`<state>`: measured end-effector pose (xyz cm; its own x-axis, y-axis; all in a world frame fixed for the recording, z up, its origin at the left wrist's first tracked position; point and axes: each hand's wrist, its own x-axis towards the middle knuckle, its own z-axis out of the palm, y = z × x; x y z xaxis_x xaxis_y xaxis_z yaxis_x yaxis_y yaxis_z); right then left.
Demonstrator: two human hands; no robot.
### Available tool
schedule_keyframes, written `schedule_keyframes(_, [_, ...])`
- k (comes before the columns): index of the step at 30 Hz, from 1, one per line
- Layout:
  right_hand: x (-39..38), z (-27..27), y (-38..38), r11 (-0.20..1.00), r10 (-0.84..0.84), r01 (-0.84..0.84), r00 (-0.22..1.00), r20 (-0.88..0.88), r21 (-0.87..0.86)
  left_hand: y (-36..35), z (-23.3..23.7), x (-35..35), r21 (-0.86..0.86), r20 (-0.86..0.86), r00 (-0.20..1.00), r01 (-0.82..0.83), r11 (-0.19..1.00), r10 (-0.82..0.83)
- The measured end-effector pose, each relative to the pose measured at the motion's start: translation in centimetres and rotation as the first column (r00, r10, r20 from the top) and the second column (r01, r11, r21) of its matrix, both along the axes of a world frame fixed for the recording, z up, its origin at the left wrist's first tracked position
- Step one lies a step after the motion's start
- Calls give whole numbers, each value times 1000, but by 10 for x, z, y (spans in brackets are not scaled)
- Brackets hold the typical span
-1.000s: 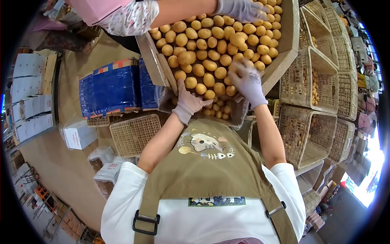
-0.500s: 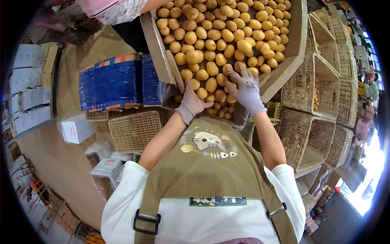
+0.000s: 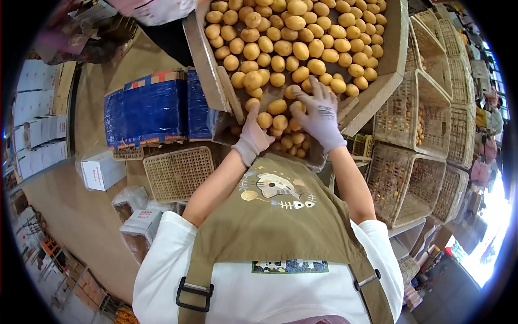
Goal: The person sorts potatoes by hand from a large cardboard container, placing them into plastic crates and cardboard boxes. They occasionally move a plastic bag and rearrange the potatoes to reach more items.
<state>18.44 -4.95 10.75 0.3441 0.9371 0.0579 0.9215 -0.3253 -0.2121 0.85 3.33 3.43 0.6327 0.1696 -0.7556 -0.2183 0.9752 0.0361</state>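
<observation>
Round yellow-brown fruits (image 3: 300,51) lie spread over a wood-edged sorting table (image 3: 372,102). Its near end narrows to an outlet, where several fruits (image 3: 295,144) sit lower down, close to the apron. My left hand (image 3: 253,135), in a pale glove, rests at the left side of this outlet with its fingers apart, beside the nearest fruits. My right hand (image 3: 322,116), also gloved, reaches over the fruits at the right side, fingers spread and touching some of them. Neither hand is wrapped round a fruit.
Stacked plastic crates (image 3: 413,186) stand at the right, some with fruit inside. On the left are a blue-wrapped stack (image 3: 145,112), an upturned crate (image 3: 179,174) and white boxes (image 3: 102,171). Another person's sleeve (image 3: 156,11) shows at the top left.
My right hand has shifted slightly left and nearer to me. Fruits near the outlet have moved, and a bare patch of the table shows there. The other person's arm has drawn back.
</observation>
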Motion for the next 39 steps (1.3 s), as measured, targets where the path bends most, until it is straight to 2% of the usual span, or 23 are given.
schedule_keyframes(3, [-9, 2, 7, 994, 30, -37, 997, -72, -105, -6, -16, -5, 161, 140, 984, 84, 983, -107])
schedule_keyframes(5, [-6, -4, 20, 995, 81, -70, 980, -179, 65, -7, 0, -9, 261, 227, 967, 54, 964, -116])
schedule_keyframes(7, [-17, -14, 10, 993, 108, -107, 993, 36, -41, -2, -2, -8, -41, 259, 966, -17, 999, 27])
schedule_keyframes(12, [-4, -8, -29, 955, 137, -153, 987, -79, -254, -4, 2, -10, 62, 81, 996, 36, 997, -41])
schedule_keyframes(13, [-2, -5, -28, 933, 126, -156, 986, -111, -326, -5, -7, -15, 428, 18, 967, 221, 877, -253])
schedule_keyframes(14, [0, 1, -24, 905, 113, -160, 984, -140, -394, -6, -17, -21, 715, -119, 901, 369, 594, -417])
schedule_keyframes(15, [4, 4, -21, 873, 97, -165, 981, -168, -459, -7, -27, -23, 739, -128, 894, 375, 559, -430])
schedule_keyframes(16, [14, -2, -16, 961, -46, -63, 924, -380, -270, -5, -22, -22, 762, -138, 886, 380, 524, -442])
schedule_keyframes(17, [18, -6, -17, 985, -175, 148, 873, -456, -94, -5, -17, -18, 560, 4, 946, 267, 784, -325])
schedule_keyframes(19, [8, -6, -18, 980, -93, 94, 996, 14, -177, -5, -9, -11, -26, 140, 990, -21, 999, 25])
schedule_keyframes(20, [-1, -4, -22, 967, -15, 27, 999, 48, -255, -1, -20, -14, -404, 386, 865, -154, 902, 321])
schedule_keyframes(21, [-8, -1, -24, 944, 68, -39, 995, 78, -328, 2, -29, -16, -868, 354, 650, -38, 495, 672])
schedule_keyframes(22, [-5, 6, -22, 935, 64, -63, 998, -8, -349, 6, -40, -20, -962, 255, 582, 235, 141, 773])
schedule_keyframes(23, [3, 6, -20, 944, 61, -84, 995, -82, -320, 5, -36, -19, -940, 332, 622, 154, 305, 710])
schedule_keyframes(25, [24, -21, -11, 986, -161, 128, 878, -450, -102, 5, -31, -18, -784, 446, 738, 49, 619, 506])
schedule_keyframes(26, [11, -6, -2, 979, -156, 177, 968, -195, 99, 7, -2, -10, -449, 364, 903, -45, 892, 229])
schedule_keyframes(27, [8, -8, 5, 993, -114, 112, 991, -64, -42, 8, 14, -5, -22, 130, 992, -2, 1000, 5])
schedule_keyframes(30, [-11, -15, -3, 974, 28, -53, 993, -117, -220, 1, 2, -5, 86, 7, 995, 94, 992, -95])
schedule_keyframes(33, [-1, -6, -1, 898, 17, -67, 993, -118, -436, -5, -24, -12, 287, 186, 977, 48, 957, -104])
schedule_keyframes(35, [-9, -3, 5, 934, -13, -31, 992, -122, -355, -5, -26, -11, 303, 245, 967, -11, 953, -66])
schedule_keyframes(37, [-12, 3, 14, 952, -66, -5, 973, -220, -307, -4, -19, -6, 17, 168, 984, -67, 998, 64])
schedule_keyframes(38, [-18, 4, 10, 992, -55, 34, 985, -166, -123, -5, -12, 0, 12, 24, 997, -67, 998, 67])
schedule_keyframes(39, [-13, -2, 3, 993, -19, 5, 993, -119, -120, -5, -13, -4, 96, 65, 998, -15, 995, 9])
